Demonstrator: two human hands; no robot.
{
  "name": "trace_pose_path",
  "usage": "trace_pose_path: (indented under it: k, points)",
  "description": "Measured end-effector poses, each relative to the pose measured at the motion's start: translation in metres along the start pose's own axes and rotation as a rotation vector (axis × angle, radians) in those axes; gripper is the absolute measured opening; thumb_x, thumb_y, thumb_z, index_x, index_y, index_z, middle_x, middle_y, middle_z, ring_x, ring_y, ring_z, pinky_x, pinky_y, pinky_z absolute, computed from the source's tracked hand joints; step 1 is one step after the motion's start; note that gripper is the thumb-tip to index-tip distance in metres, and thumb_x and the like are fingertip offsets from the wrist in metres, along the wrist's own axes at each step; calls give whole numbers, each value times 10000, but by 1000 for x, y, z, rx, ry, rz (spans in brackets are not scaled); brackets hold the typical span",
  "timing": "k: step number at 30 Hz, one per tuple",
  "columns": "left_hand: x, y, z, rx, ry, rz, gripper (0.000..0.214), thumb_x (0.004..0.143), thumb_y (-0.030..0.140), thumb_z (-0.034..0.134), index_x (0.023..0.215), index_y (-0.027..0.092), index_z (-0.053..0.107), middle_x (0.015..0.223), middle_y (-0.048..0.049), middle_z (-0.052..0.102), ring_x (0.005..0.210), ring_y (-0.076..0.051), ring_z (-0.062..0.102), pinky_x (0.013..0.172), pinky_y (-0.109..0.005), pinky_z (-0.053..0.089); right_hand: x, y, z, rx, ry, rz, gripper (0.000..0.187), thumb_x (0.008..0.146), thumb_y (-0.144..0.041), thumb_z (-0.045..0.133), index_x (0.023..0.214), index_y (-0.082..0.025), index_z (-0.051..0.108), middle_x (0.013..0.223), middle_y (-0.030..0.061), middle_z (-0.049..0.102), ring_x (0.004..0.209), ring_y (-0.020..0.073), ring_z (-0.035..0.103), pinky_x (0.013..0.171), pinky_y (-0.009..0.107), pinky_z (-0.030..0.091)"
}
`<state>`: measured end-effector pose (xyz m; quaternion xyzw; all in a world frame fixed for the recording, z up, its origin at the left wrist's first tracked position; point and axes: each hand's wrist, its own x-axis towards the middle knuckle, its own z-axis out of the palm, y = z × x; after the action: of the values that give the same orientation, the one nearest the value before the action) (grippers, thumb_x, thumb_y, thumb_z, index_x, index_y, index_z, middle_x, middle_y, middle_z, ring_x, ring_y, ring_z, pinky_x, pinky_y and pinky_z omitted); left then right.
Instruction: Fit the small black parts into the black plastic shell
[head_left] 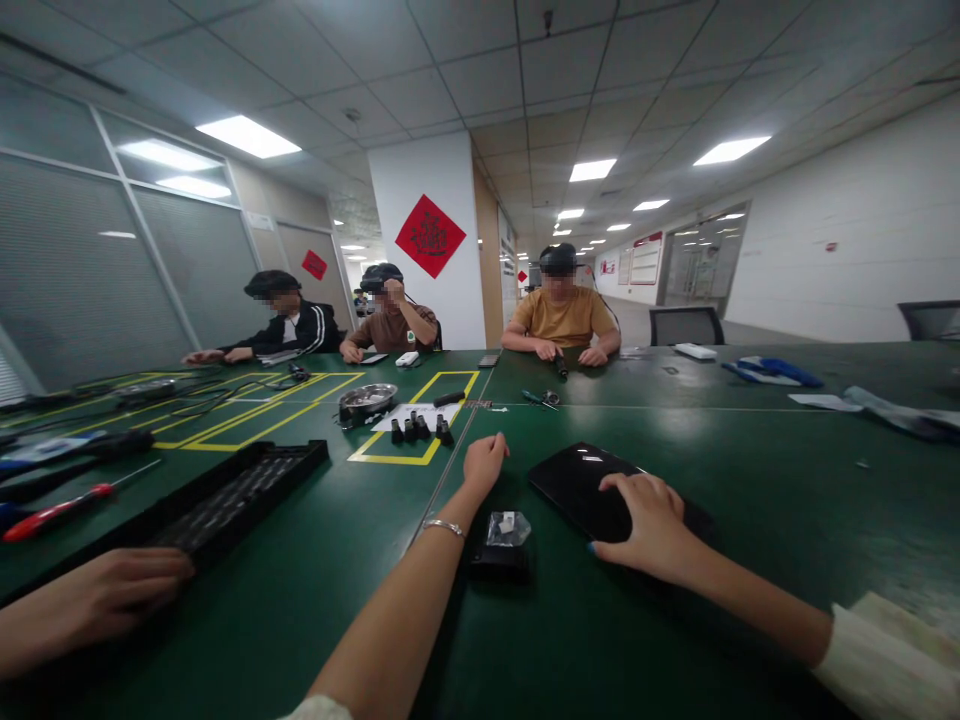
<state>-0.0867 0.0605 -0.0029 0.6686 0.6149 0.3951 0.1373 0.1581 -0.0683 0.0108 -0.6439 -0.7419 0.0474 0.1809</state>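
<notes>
Arching over the panel (574,485), the right hand (654,525) is holding its thumb and fingers spread wide apart, with the thumb resting by the near edge. Whether the fingertips are pressing on the glossy face, I cannot tell. The panel is lying on the table (825,500), to the right of a box (500,568) that is bearing a clear bag (508,530). The left hand (484,465) is reaching past the box; its back is hiding most of the fingers, so I cannot tell whether they are gripping anything.

Good handling here is probably calling for a hold on opposite edges, since the shiny face is likely inviting smudges and slips. The left hand is lying near enough to be a useful second support. Any leftward slide is risking a knock against the box, so lifting is seeming safer than dragging. A co-worker's hand (112,605) is resting at the tray (319,462), well apart.
</notes>
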Motion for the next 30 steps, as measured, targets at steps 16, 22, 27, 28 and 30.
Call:
trace_pose_path:
  k: [16, 22, 27, 28, 30]
  points:
    - [3, -2, 4, 5, -7, 12, 447, 797, 406, 294, 548, 175, 584, 505, 2, 526, 537, -126, 496, 509, -223, 292, 14, 36, -19, -231, -217, 100, 665, 799, -598, 289, 1343, -217, 274, 1189, 166, 450, 1066, 321, 452, 839, 479, 347]
    - [2, 0, 3, 2, -27, 13, 447, 799, 411, 291, 556, 174, 582, 507, 4, 528, 531, -124, 500, 514, -220, 311, 5, 24, -23, -305, -244, 149, 670, 811, -613, 234, 1337, -201, 299, 1107, 166, 482, 952, 291, 524, 744, 401, 414]
    - [2, 1, 3, 6, -31, 22, 451, 799, 409, 287, 549, 173, 578, 498, 3, 522, 527, -125, 498, 515, -223, 308, -8, 4, -26, -325, -243, 159, 728, 787, -651, 244, 1292, -139, 358, 981, 172, 546, 853, 289, 568, 680, 388, 430]
    - [2, 1, 3, 7, -31, 24, 448, 797, 407, 289, 546, 173, 576, 495, 3, 520, 530, -127, 499, 514, -223, 306, -11, -1, -27, -317, -247, 151, 723, 789, -648, 248, 1275, -128, 374, 939, 167, 564, 835, 289, 575, 667, 386, 432]
    - [3, 0, 4, 7, -32, 26, 446, 797, 405, 291, 541, 172, 573, 494, 2, 521, 534, -128, 501, 514, -224, 305, -17, -8, -28, -307, -254, 126, 683, 800, -622, 263, 1232, -115, 412, 868, 157, 591, 805, 295, 583, 647, 389, 434]
